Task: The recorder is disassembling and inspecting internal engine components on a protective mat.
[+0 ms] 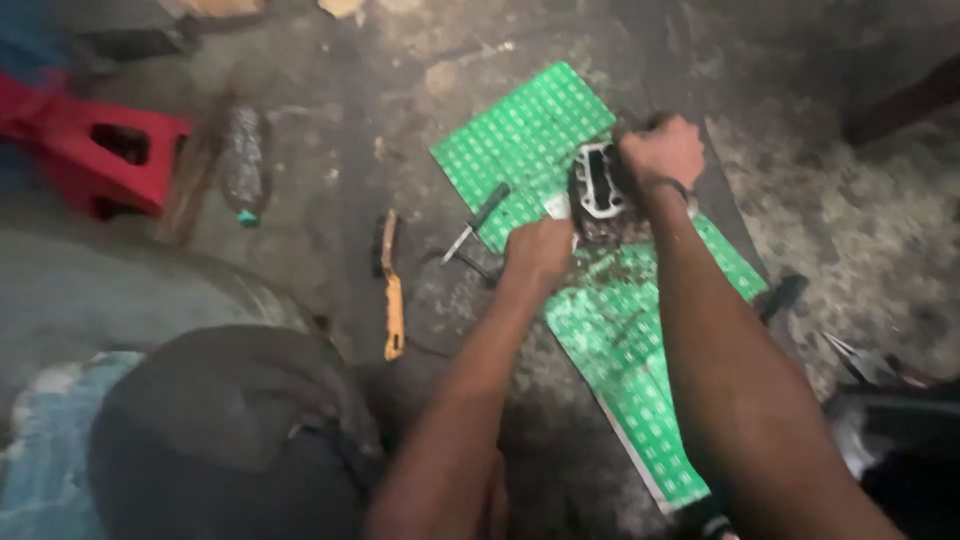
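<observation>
- A dark-clad knee [230, 430] is seen nearest the camera, at lower left.
- The green printed sheet [640, 390] is spread on the grimy concrete floor [330, 150], running from the lower middle up to the centre.
- The left hand [538, 250] is closed around a small pale object [557, 206] (its kind cannot be told), just beside the metal part.
- The metal engine part [600, 185] is set on the sheet, dark with a light rim.
- The right hand [662, 150] is clamped on the part's far edge, fingers curled together.
- A screwdriver [478, 222] is laid at the sheet's left edge; a wire brush [391, 285] lies further left.
- A plastic bottle [244, 160] and a red stool [95, 140] are seen farthest off, well apart from the hands.
</observation>
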